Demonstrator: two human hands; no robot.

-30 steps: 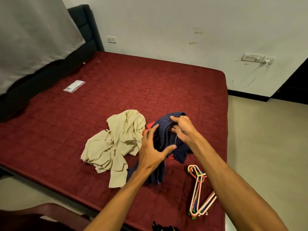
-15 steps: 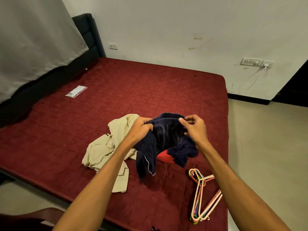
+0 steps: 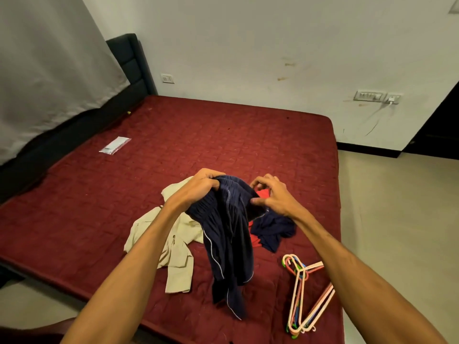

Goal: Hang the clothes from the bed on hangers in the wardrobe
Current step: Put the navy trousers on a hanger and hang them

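Observation:
Dark navy shorts (image 3: 228, 244) with a thin white stripe hang above the red bed (image 3: 223, 135). My left hand (image 3: 198, 189) grips their gathered waistband on the left. My right hand (image 3: 270, 197) pinches the waistband's right side with thumb and fingers. Behind the shorts lie a cream shirt (image 3: 173, 234), a red garment (image 3: 263, 194) and another dark navy garment (image 3: 273, 229). A bundle of coloured plastic hangers (image 3: 303, 291) lies on the bed to the right. No wardrobe is in view.
A small clear plastic packet (image 3: 115, 145) lies far left on the bed. A dark headboard (image 3: 131, 60) and a grey curtain (image 3: 49, 70) stand at the left. Bare floor (image 3: 397, 219) runs along the bed's right side. A dark doorway (image 3: 442, 125) is at far right.
The shorts have been lifted off the pile and now hang lower and longer. My left hand went from open beside them to gripping the waistband; my hands have spread apart.

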